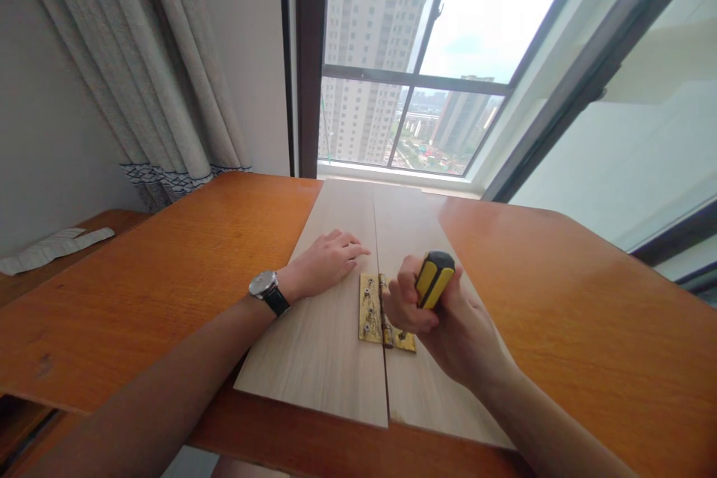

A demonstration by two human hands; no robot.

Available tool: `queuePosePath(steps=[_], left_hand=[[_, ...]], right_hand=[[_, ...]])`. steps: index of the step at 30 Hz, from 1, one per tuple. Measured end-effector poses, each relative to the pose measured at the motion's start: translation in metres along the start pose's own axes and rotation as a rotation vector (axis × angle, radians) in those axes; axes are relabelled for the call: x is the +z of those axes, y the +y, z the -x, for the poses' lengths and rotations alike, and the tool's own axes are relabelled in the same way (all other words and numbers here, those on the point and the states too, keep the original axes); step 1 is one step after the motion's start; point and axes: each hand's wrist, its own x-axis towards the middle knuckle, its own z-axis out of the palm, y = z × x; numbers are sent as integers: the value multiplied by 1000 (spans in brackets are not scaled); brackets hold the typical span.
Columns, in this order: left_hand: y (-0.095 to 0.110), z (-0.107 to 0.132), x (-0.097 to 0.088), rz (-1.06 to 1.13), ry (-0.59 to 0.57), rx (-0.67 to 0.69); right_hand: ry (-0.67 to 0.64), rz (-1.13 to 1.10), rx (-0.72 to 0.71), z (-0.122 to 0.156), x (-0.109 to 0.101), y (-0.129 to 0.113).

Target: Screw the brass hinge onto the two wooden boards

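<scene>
Two pale wooden boards lie side by side, the left board [319,358] and the right board [442,407], with a narrow seam between them. A brass hinge [370,314] spans that seam; screws show in its left leaf and one near the bottom of its right leaf. My left hand [328,261] rests flat on the left board, fingers stretched out toward the seam. Over the right leaf, my right hand [442,321] is closed around the yellow-and-black handle of a screwdriver [435,280]. Its shaft and tip are hidden behind the hand, as is much of the right leaf.
The boards lie on an orange-brown wooden table [560,299]. Behind it is a window [414,89], with a grey curtain [162,75] at left. A white strip of cloth or similar [56,248] lies on a lower surface at far left.
</scene>
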Motion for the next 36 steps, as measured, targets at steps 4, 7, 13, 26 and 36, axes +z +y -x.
queuePosePath(steps=[4,7,13,26,36], left_hand=[[1,0,-2,13,-7,-5],[2,0,-2,26,-7,-11],[1,0,-1,26,22,-31],[1,1,-1,9,21,-85],[1,2,0,-22,26,-112]], right_hand=[[22,-16,-24,1,2,-3],[41,-1,-58,4,1,-2],[47,41,-37,7,-3,6],[-57,-64,-1,7,2,2],[69,133,-116,6,-15,8]])
